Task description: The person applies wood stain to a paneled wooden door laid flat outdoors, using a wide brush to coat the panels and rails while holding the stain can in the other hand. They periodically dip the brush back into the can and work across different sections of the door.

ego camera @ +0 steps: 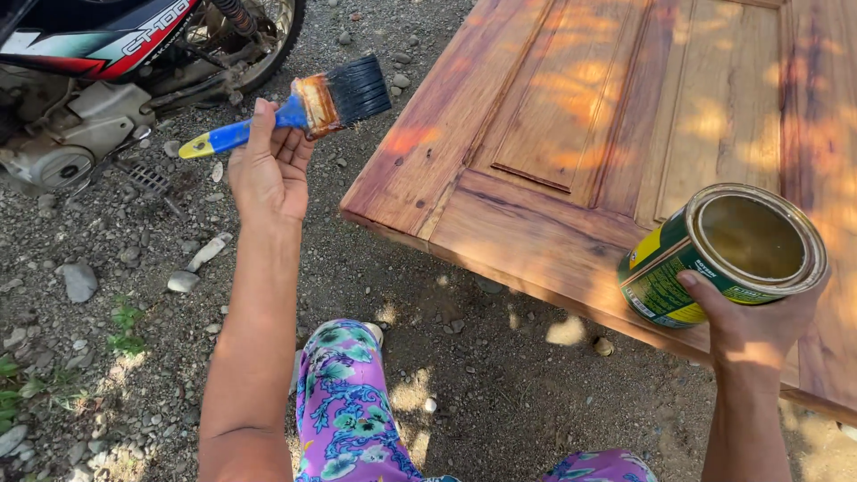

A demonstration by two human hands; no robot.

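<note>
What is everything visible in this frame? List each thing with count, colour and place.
paintbrush: one, blue and yellow handle, black bristles, held up at upper left
tin can: one, green and yellow, open, held at right over the door's edge
wooden door: one, reddish brown, panelled, lying flat at upper right
motorcycle: one, red, black and white, top left
stones: many, grey, scattered on the gravel at left
trousers: one pair, purple floral, bottom centre
left hand: one, gripping the paintbrush
right hand: one, gripping the tin can
</note>
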